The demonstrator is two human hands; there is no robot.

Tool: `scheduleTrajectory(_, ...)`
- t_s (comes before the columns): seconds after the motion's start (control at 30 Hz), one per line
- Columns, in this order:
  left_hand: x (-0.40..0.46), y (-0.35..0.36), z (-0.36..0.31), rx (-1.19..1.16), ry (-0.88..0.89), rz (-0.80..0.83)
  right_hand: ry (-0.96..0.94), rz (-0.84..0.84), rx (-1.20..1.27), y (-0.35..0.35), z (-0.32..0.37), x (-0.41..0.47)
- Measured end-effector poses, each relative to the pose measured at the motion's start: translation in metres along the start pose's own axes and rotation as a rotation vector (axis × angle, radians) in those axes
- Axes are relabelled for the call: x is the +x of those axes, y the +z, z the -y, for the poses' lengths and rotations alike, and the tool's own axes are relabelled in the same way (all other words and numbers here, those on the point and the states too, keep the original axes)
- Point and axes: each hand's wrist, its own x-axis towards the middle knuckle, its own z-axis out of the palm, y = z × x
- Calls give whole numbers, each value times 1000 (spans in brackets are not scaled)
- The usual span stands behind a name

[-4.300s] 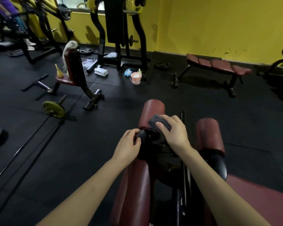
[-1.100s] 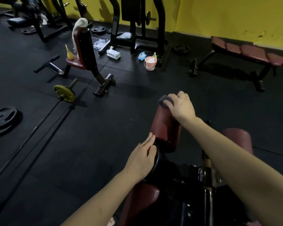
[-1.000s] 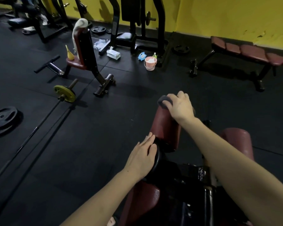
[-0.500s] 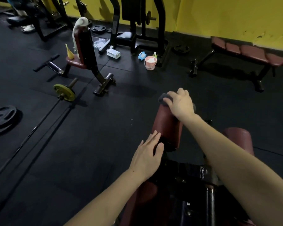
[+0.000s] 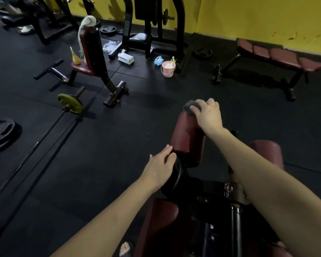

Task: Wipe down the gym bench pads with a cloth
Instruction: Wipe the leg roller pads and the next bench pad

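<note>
Nearest the camera, the left hand [image 5: 160,166] lies flat, fingers straight and relaxed, at the near end of the dark red roller pad [image 5: 188,138] on the bench. Farther along, the right hand [image 5: 208,115] clenches a dark grey cloth [image 5: 189,108] against the pad's far end. Beyond, a pink bucket [image 5: 168,68] stands on the floor.

bare floor left of roller pad [image 5: 188,138]; second roller pad [image 5: 267,153] and frame [image 5: 235,219] crowd right
</note>
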Motion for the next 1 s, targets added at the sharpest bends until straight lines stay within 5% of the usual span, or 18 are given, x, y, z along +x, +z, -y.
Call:
scheduleTrajectory(0.13,-6,3,-1,95,97,45,-28,-3,81,-3,6,-52)
scheduleTrajectory(0.27,-4,7,-5,78,69,30,-258,7,94,-14,14,-135)
scheduleTrajectory(0.37,2,2,-3,-2,0,11,-410,37,46,-10,14,-116)
scheduleTrajectory(0.6,-8,-1,-10,138,102,18,87,-20,134,3,-7,-10)
scheduleTrajectory(0.87,12,0,-6,127,-1,56,-171,47,104,-15,15,-136)
scheduleTrajectory(1.0,15,-7,5,3,-105,61,-302,26,-4,-6,18,-85)
